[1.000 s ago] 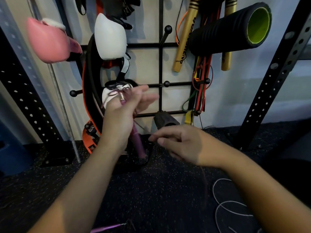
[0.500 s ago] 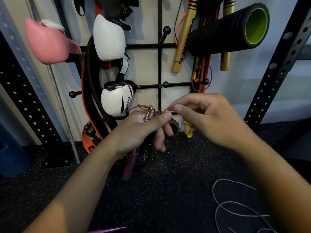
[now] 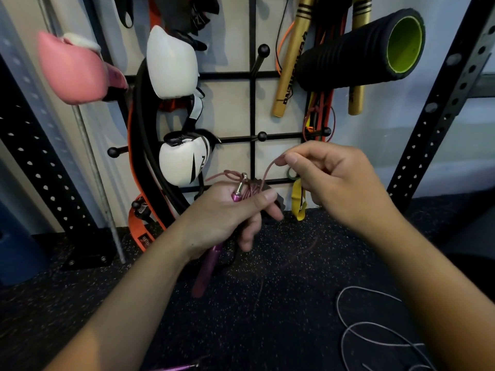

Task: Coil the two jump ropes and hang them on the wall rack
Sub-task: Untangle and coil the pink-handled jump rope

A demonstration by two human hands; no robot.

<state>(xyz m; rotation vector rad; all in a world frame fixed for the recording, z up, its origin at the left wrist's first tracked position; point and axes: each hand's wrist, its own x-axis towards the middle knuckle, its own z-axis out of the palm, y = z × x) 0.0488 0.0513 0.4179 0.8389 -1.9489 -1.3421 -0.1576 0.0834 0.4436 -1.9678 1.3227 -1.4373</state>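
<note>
My left hand [image 3: 227, 212] gripped the pink handle [image 3: 207, 263] and coiled cord | my right hand [image 3: 337, 186] pinched the pink rope [image 3: 267, 170] | white rope [image 3: 375, 328] lay on floor.

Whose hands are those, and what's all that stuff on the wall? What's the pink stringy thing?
The camera sits on a person's head and looks down, so you see their own two arms. The left hand grips the pink handle of a jump rope, with loops of its thin pink cord bunched in the fist. The fingers of the right hand pinch the cord to wind it. On the wall is a black rack with pegs. It holds white boxing gloves, a pink glove, a black foam roller and stretchy bands. A second, whitish rope lies loose on the dark floor.
</note>
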